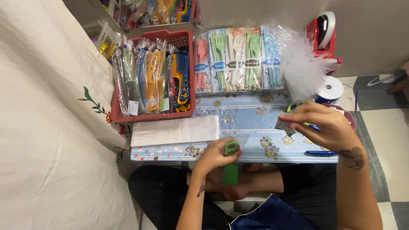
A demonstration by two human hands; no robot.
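My left hand (214, 154) grips a green comb (231, 167) by its handle at the near edge of a small blue patterned table (247, 115); a clear plastic sleeve (238, 138) sits around the comb's top. My right hand (321, 125) hovers over the table's right side and pinches a small grey piece at its fingertips (284, 124). A stack of clear plastic bags (174, 130) lies flat on the table to the left of my left hand.
A red basket (187, 76) holds several bagged combs. Packs of coloured spoons and forks (236, 59) stand along the table's far edge. A red tape dispenser (323, 34), a white ribbon roll (330, 88) and a blue pen (319, 153) are at right. White cloth (51, 127) covers the left.
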